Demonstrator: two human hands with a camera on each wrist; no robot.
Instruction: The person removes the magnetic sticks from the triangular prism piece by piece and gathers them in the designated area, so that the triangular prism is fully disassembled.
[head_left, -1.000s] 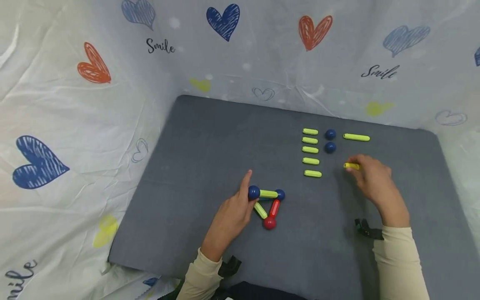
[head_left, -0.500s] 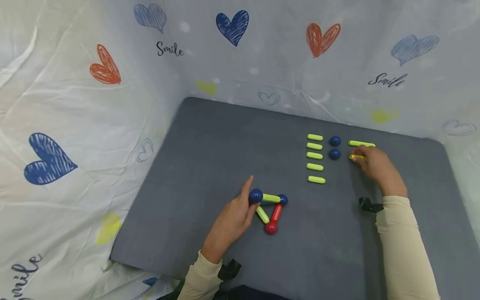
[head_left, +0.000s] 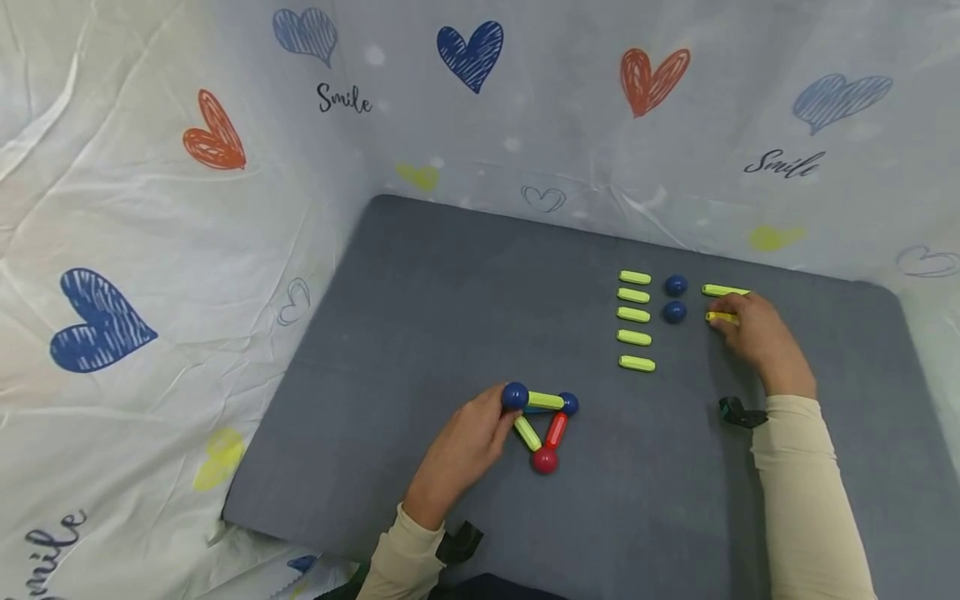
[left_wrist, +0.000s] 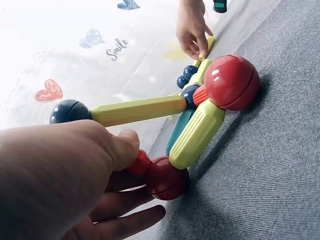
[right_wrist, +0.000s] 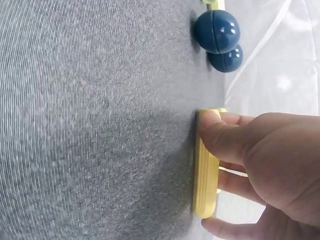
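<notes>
My left hand [head_left: 463,446] grips a frame of toy building sticks and balls, near its left blue ball [head_left: 515,396]. In the left wrist view, the thumb lies against a red stick [left_wrist: 138,164] joined to a dark red ball [left_wrist: 167,177]; the fingers behind are partly hidden. Lime sticks [head_left: 545,401], a teal stick [left_wrist: 180,131] and a bright red ball [left_wrist: 232,82] make up the rest. Toward the table's back right, my right hand [head_left: 763,337] pinches a yellow stick [right_wrist: 205,175] lying at the tabletop. Just behind it lies a long lime stick [head_left: 722,290], partly covered by the fingers.
Several short lime sticks [head_left: 634,337] lie in a column at the middle right of the grey table [head_left: 420,283]. Two loose blue balls [head_left: 675,312] sit between that column and my right hand. A white cloth printed with hearts [head_left: 470,57] hangs behind and to the left.
My right hand has carried the yellow stick toward the back, close to the long lime stick. My left index finger, earlier stretched out, now lies in against the frame. The head view has shifted slightly.
</notes>
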